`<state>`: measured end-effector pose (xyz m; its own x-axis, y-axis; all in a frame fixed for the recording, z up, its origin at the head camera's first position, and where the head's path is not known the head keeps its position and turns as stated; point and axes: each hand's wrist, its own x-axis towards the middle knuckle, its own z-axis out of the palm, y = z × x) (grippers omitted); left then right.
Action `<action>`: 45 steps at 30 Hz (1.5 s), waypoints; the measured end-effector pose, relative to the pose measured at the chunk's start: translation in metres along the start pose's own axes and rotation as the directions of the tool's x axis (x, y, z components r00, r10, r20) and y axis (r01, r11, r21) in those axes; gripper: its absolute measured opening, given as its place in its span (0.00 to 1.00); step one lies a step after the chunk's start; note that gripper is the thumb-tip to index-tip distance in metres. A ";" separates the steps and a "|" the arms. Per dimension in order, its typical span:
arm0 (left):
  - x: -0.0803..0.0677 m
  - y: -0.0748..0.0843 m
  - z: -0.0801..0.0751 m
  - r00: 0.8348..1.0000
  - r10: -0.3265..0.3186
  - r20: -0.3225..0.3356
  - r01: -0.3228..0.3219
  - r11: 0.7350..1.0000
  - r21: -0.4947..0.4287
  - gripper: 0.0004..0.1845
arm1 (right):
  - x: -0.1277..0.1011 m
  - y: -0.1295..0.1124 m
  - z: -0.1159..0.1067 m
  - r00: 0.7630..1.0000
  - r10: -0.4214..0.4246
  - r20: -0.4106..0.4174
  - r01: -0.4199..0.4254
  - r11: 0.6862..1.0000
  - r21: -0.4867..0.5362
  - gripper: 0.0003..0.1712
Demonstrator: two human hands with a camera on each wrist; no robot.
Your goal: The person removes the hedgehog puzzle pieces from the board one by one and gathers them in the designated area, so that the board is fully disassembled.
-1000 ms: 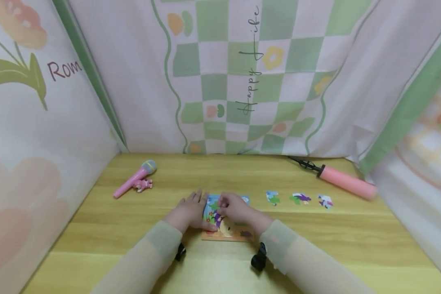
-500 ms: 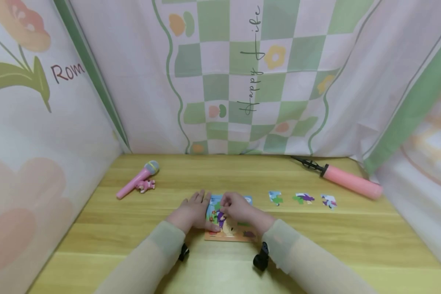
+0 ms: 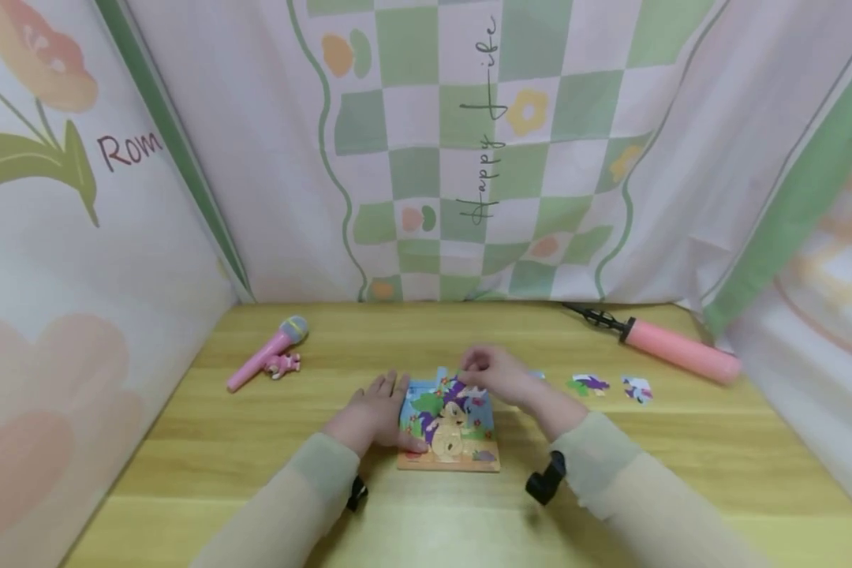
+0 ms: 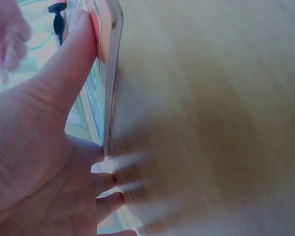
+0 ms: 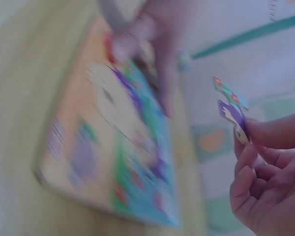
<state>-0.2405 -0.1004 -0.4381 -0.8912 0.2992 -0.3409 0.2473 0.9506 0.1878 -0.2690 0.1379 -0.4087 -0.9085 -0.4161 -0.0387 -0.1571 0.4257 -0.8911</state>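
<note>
A colourful puzzle board (image 3: 454,438) lies on the wooden table (image 3: 610,473) in front of me. My left hand (image 3: 379,394) lies flat at the board's left edge, fingers spread on the table and thumb (image 4: 73,54) pressing on the board's rim (image 4: 110,73). My right hand (image 3: 477,369) is raised over the board's far right corner. It pinches a small puzzle piece (image 5: 231,110) with purple and green print between thumb and fingers, clear of the board (image 5: 113,147).
Two loose puzzle pieces (image 3: 588,384) (image 3: 637,389) lie to the right of the board. A pink pump (image 3: 674,351) sits at the back right, a pink toy microphone (image 3: 266,356) and a small pink figure (image 3: 282,365) at the back left. Cloth walls enclose three sides.
My right hand has lifted off the board and moved right and away, now holding a piece in the air. More of the board's picture shows. The left hand has stayed in place.
</note>
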 end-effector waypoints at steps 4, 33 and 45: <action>-0.002 0.001 0.007 1.000 -0.005 0.005 0.005 1.000 -0.013 0.68 | -0.020 0.007 -0.038 0.997 -0.029 0.067 0.032 0.998 -0.053 0.06; 0.002 0.001 0.009 1.000 -0.011 -0.010 0.010 1.000 -0.026 0.67 | -0.073 0.076 -0.071 0.991 0.127 0.036 -0.117 0.969 -0.219 0.08; 0.000 -0.001 0.005 1.000 -0.020 -0.012 0.020 1.000 -0.009 0.68 | -0.029 0.012 -0.025 0.997 0.030 0.068 -0.007 0.948 -0.319 0.10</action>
<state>-0.2392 -0.1013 -0.4426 -0.9005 0.2789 -0.3337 0.2258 0.9556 0.1892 -0.2545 0.1753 -0.4067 -0.8844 -0.4567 -0.0960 -0.2664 0.6630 -0.6997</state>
